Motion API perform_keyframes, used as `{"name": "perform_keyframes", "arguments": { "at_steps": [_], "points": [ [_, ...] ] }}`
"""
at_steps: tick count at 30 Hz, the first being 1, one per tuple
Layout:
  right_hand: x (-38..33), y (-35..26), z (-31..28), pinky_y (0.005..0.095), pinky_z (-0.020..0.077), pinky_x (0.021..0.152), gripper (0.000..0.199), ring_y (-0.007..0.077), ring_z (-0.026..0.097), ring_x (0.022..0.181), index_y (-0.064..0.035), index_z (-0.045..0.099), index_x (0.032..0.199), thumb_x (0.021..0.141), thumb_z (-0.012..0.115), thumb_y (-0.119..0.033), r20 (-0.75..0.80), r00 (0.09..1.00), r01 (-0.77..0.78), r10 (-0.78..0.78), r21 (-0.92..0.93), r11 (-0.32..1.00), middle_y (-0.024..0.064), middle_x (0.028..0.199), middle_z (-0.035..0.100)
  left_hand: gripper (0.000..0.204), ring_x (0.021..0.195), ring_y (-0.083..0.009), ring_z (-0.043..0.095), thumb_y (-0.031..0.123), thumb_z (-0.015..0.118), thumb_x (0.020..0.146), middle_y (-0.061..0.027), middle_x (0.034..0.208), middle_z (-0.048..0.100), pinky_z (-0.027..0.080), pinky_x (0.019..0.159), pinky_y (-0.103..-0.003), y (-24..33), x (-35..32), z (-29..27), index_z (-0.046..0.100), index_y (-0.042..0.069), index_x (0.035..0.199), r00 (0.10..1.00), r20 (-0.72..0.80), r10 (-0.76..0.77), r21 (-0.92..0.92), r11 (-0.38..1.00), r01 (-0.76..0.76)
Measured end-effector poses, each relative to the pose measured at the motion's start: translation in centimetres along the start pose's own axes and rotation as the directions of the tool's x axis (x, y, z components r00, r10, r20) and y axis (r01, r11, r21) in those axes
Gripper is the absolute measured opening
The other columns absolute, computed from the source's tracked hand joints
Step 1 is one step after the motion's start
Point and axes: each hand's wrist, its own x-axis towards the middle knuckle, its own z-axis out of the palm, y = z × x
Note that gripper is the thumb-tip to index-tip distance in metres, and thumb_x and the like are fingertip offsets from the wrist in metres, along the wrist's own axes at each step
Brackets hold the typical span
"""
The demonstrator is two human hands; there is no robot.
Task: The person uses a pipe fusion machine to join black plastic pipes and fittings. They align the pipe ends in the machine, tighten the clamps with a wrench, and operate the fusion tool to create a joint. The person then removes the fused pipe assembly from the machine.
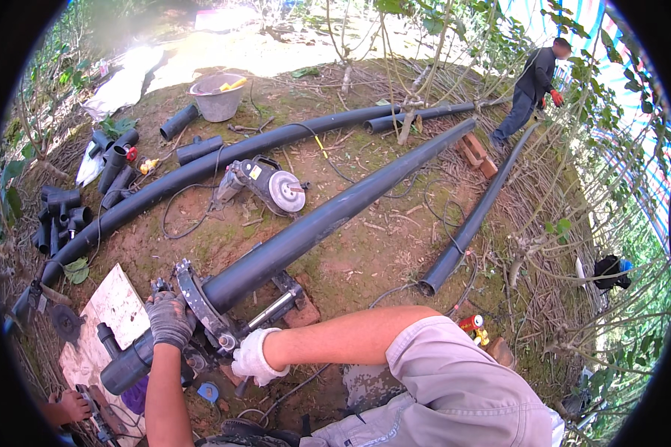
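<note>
Clamp work — left hand [170,319] clenched on clamp ring [195,299], right hand [255,356] grasping bolt knob [226,342]; tighten evenly, keeping long black pipe [328,216] straight.

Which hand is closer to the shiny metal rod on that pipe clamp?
Right. The right hand in the white glove sits just below the metal rod; the left hand rests on the clamp ring, farther away.

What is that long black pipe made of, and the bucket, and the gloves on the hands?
The long black pipe looks like plastic: smooth, matte, and gently curved along its length. The grey bucket seems plastic or metal; its dull surface leaves that open. The left hand wears a dark knitted-looking fabric glove, and the right hand a white cloth-like one, soft and wrinkled.
</note>
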Motion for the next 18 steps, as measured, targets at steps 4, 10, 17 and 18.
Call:
{"name": "perform_keyframes", "arguments": {
  "at_steps": [4,10,17,18],
  "points": [
    [0.2,0.1,0.3,0.0476,0.0549,0.085,0.036,0.0374,0.069,0.102,-0.0089,0.072,0.112,0.084,0.074,-0.03,-0.002,1.0,-0.005,0.005,-0.007,1.0,0.0169,0.11,0.071,0.049,0.126,-0.0334,0.053,0.038,0.068,0.079,-0.013,0.124,0.063,0.033,0.112,-0.057,0.1,-0.1,0.1,0.068,0.018,0.123,1.0,-0.023,-0.007,-0.005,1.0,0.007],
    [0.9,0.7,1.0,0.0471,0.055,0.085,0.038,0.0375,0.069,0.102,-0.0055,0.072,0.108,0.082,0.074,-0.033,-0.018,1.0,0.019,-0.02,-0.031,0.999,0.0174,0.11,0.071,0.052,0.125,-0.0346,0.053,0.034,0.07,0.078,-0.0138,0.125,0.062,0.035,0.111,-0.053,0.1,-0.1,-0.1,0.066,0.012,0.125,1.0,-0.01,0.009,-0.015,1.0,-0.009],
    [1.3,1.0,1.6,0.0468,0.0542,0.079,0.036,0.0371,0.07,0.095,-0.0075,0.074,0.107,0.079,0.072,-0.03,-0.055,0.998,0.021,-0.022,-0.035,0.999,0.0166,0.098,0.074,0.046,0.122,-0.0325,0.054,0.033,0.07,0.078,-0.0122,0.119,0.063,0.035,0.11,-0.051,0.0,0.0,0.4,0.068,0.012,0.119,0.998,-0.062,0.024,-0.013,1.0,-0.025],
    [1.3,1.0,1.6,0.0467,0.0541,0.079,0.036,0.0371,0.07,0.095,-0.0074,0.074,0.107,0.079,0.072,-0.03,-0.055,0.998,0.022,-0.024,-0.033,0.999,0.0167,0.098,0.074,0.046,0.121,-0.0325,0.054,0.033,0.07,0.077,-0.0121,0.119,0.064,0.036,0.109,-0.051,-0.1,0.0,0.5,0.068,0.012,0.118,0.998,-0.065,0.026,-0.012,1.0,-0.027]
  ]
}}
